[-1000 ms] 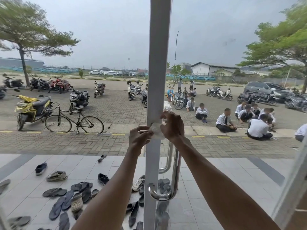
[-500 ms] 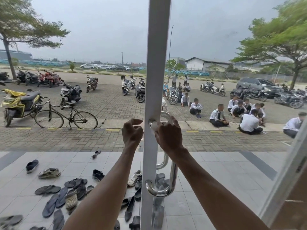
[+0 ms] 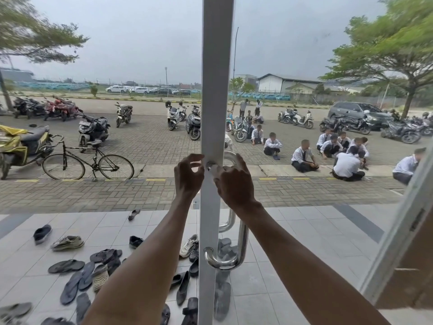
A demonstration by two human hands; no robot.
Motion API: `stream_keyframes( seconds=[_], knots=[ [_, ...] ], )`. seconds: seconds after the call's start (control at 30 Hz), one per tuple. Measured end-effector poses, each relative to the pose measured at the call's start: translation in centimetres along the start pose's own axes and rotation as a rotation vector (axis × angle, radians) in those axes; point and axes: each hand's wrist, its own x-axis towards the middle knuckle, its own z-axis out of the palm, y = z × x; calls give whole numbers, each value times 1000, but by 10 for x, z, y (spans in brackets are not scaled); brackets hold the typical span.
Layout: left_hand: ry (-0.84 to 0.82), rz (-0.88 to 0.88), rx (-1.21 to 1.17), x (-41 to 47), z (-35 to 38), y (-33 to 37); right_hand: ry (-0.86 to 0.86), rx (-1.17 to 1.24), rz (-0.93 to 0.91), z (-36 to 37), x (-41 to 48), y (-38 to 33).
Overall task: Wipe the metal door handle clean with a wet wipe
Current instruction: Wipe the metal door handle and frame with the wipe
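Note:
A shiny metal door handle [image 3: 242,240] runs down the right side of the white door frame [image 3: 216,90]. Its upper bend arches out just above my hands. My right hand [image 3: 235,184] is closed around that upper bend, pressing a white wet wipe [image 3: 217,169] against it. Only a small pale edge of the wipe shows by the round handle mount. My left hand [image 3: 188,178] hovers at the frame's left edge, level with the mount. Its fingers are curled, thumb meeting fingertip, and I see nothing in them.
The door is glass; a second handle [image 3: 228,221] shows through it on the outside. Several shoes and sandals [image 3: 93,266] lie on the tiled porch beyond. An angled white frame [image 3: 398,231] stands at the right. Outside are a bicycle [image 3: 87,164], motorbikes and seated people.
The wipe was stretched between both hands on the frame a second ago. My right hand has since taken it up onto the handle's top bend, and my left hand has let go.

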Motion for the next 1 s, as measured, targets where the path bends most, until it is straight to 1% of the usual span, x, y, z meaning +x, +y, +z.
stream_keyframes(
  seconds=[0.03, 0.1, 0.2, 0.3, 0.4, 0.5, 0.53, 0.67, 0.8, 0.93, 1.0],
  knots=[
    [16, -19, -18, 1, 1, 0, 4, 7, -8, -3, -3, 6],
    [53, -69, -48, 1, 4, 2, -42, -4, -19, -7, -2, 11],
    [73, -114, -34, 4, 8, 4, -130, 0, -48, -10, 13, 4],
    [79, -129, 14, 9, 11, 5, -189, -11, -23, -9, 31, -12],
    [117, -168, 50, 12, 14, 8, -155, -12, -3, -4, 32, -19],
    [122, -223, 27, 12, 18, 6, -46, -21, -29, 3, 12, -5],
    [123, -237, 19, 12, 19, 5, -42, -18, -35, 5, 5, 2],
    [129, -297, -50, 14, 18, 2, -29, -27, -65, 8, -5, 18],
    [102, -349, -103, 21, 14, 0, -32, -14, -41, 3, 17, -5],
    [83, -349, -91, 24, 10, 1, -139, -52, -36, 2, 42, -31],
    [98, -339, -58, 25, 10, 2, -114, -54, -26, 1, 40, -32]
  ],
)
